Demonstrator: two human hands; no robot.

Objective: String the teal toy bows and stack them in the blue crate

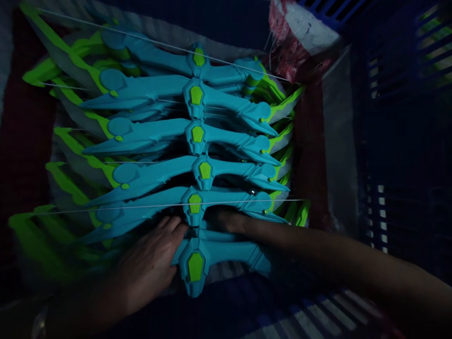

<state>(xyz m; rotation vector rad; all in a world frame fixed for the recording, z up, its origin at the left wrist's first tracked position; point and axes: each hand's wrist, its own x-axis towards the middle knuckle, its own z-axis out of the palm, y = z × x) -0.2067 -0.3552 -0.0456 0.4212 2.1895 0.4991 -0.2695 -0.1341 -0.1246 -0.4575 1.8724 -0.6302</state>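
Observation:
Several blue toy bows with green tips and green centre badges lie stacked in a row inside a lined crate. My left hand (148, 263) rests flat on the left limb of the nearest bow (195, 266), fingers pointing toward its grip. My right hand (229, 221) reaches in from the right, its fingers tucked between the nearest bow and the second bow (194, 203); whether it grips anything is hidden. A thin white bowstring (141, 206) runs across the second bow.
The crate's clear plastic lining (339, 155) shows along the right side. A dark blue slatted plastic crate (399, 141) stands to the right. A pink and white bundle (300, 33) sits at the top right corner. The scene is dim.

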